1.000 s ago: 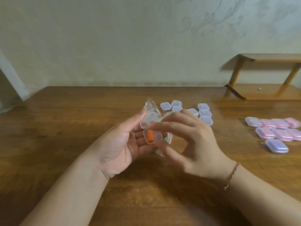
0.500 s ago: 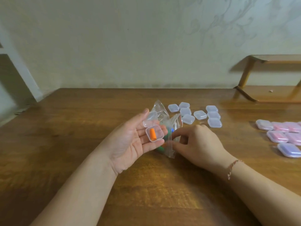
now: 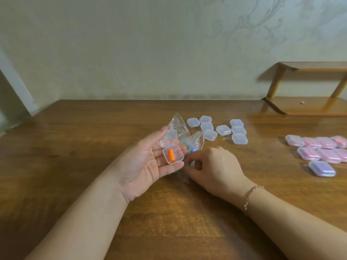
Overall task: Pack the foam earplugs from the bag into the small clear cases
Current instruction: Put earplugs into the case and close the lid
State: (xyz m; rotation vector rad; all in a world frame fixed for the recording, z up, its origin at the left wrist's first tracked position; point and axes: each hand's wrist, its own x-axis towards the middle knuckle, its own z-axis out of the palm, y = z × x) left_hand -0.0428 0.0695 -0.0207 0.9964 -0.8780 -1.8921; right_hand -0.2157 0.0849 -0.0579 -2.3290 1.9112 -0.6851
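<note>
The left hand point(image 3: 148, 162) lies palm up with its fingers nearly straight, a small open case point(image 3: 173, 156) resting on them like a tray, its lid point(image 3: 168, 138) swung back toward the fingertips so the mouth faces up and is ready to be filled. One orange earplug point(image 3: 170, 155) lies inside, so the case probably waits for a second. Just beside it the right hand point(image 3: 216, 167) is curled at the clear bag point(image 3: 185, 139), its fingers at the plastic by the opening, likely to steady it or fish out another plug; whether it has one pinched cannot be told. Blue and green plugs show through the bag. Empty cases point(image 3: 221, 130) sit behind the bag within reach, while the filled cases point(image 3: 321, 152) lie well apart at the right on the table point(image 3: 75, 147), keeping done from undone.
</note>
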